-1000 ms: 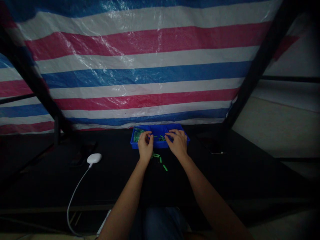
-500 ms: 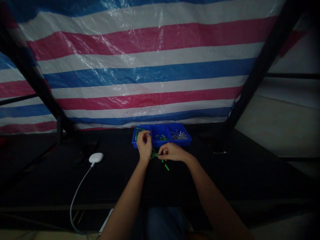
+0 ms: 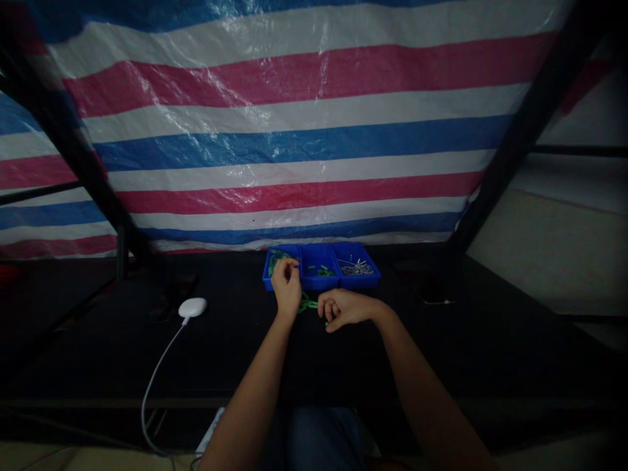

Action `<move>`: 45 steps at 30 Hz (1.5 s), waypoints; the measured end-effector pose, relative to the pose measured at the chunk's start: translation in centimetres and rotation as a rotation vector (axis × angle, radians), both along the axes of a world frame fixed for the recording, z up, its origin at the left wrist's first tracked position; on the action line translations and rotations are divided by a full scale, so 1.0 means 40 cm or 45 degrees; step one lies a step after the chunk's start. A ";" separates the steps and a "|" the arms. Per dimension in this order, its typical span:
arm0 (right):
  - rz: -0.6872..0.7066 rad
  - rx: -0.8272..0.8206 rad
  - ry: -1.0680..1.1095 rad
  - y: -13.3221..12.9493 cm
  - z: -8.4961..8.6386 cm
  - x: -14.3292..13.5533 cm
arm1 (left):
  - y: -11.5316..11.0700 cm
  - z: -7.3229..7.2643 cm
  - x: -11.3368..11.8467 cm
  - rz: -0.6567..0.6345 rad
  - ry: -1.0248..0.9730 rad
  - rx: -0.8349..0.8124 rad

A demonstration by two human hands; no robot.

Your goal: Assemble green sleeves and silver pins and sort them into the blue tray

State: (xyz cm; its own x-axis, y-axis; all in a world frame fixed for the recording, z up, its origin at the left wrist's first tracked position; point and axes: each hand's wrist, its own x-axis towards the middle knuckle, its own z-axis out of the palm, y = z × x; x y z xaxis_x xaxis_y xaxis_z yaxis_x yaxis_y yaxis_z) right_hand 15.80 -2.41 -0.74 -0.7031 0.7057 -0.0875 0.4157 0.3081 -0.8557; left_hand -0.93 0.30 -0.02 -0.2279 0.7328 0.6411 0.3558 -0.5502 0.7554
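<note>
My left hand (image 3: 287,288) is at the front of the blue tray (image 3: 321,283), over the edge of its left compartment. Its fingers are curled together, and what they hold, if anything, is hidden. My right hand (image 3: 345,307) is lower and to the right, just above the black tabletop. Its thumb and fingers close around a small green stick-like piece (image 3: 327,324), mostly covered by them. Between the hands, more green pieces (image 3: 307,303) lie loose in front of the tray. The middle compartment holds several short green pieces (image 3: 324,271); the right one holds thin metal pins or screws (image 3: 357,267).
A white rounded device (image 3: 193,307) with a white cable (image 3: 154,379) lies to the left. A dark flat object with a pale edge (image 3: 436,301) lies on the right. A striped plastic sheet (image 3: 294,144) hangs behind the table (image 3: 235,366), between black frame posts.
My right hand has moved slightly towards me and right, onto the green piece that lay loose in front. My left hand stays at the tray. The view has shifted a little.
</note>
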 end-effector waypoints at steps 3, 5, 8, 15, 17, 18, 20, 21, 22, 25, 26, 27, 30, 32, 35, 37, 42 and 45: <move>-0.012 0.039 0.045 0.000 0.002 -0.003 | -0.001 0.002 0.000 -0.006 -0.017 -0.005; -0.075 0.095 0.080 0.004 -0.001 -0.008 | 0.000 0.004 0.000 -0.013 -0.029 -0.010; -0.219 0.230 0.125 0.015 -0.006 -0.019 | 0.001 0.006 0.000 -0.020 -0.063 -0.019; -0.473 0.573 0.231 0.031 -0.014 -0.061 | 0.003 0.006 -0.002 -0.072 -0.117 -0.008; -0.527 0.635 0.201 0.031 -0.020 -0.074 | 0.004 0.004 -0.002 -0.062 -0.112 0.005; -0.541 0.669 0.166 0.030 -0.022 -0.079 | 0.004 0.002 -0.002 -0.051 -0.107 0.011; -0.559 0.739 0.083 0.027 -0.025 -0.088 | 0.007 -0.001 -0.001 -0.033 -0.101 0.022; -0.560 0.771 0.041 0.025 -0.025 -0.091 | 0.008 -0.003 -0.001 -0.030 -0.102 0.028; -0.555 0.799 0.004 0.022 -0.025 -0.093 | 0.009 -0.004 0.000 -0.031 -0.104 0.033; -0.543 0.859 -0.086 0.017 -0.023 -0.094 | 0.010 -0.007 0.001 -0.031 -0.102 0.050; -0.540 0.874 -0.108 0.015 -0.023 -0.094 | 0.010 -0.007 0.001 -0.028 -0.099 0.054; -0.536 0.884 -0.129 0.015 -0.024 -0.094 | 0.010 -0.006 0.001 -0.024 -0.097 0.055; -0.498 0.874 -0.194 0.014 -0.027 -0.095 | 0.012 -0.007 0.002 -0.013 -0.106 0.048; -0.474 0.846 -0.234 0.014 -0.028 -0.096 | 0.014 -0.008 0.002 -0.011 -0.113 0.039; -0.445 0.820 -0.225 0.012 -0.023 -0.097 | 0.017 -0.011 0.003 -0.032 -0.120 0.020; -0.424 0.795 -0.189 0.010 -0.017 -0.095 | 0.017 -0.012 0.005 -0.051 -0.127 0.007; -0.411 0.725 -0.130 0.008 -0.008 -0.089 | 0.012 -0.009 0.008 -0.070 -0.145 -0.008; -0.394 0.719 -0.108 0.010 -0.011 -0.088 | 0.010 -0.005 0.008 -0.079 -0.143 -0.022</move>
State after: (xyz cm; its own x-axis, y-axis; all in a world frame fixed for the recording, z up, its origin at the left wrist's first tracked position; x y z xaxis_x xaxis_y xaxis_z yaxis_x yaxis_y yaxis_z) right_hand 12.27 -2.02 -1.17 -0.4667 0.8282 0.3103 0.6163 0.5562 -0.5575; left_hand -0.60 0.69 -0.23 -0.2517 0.7582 0.6015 0.2344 -0.5552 0.7980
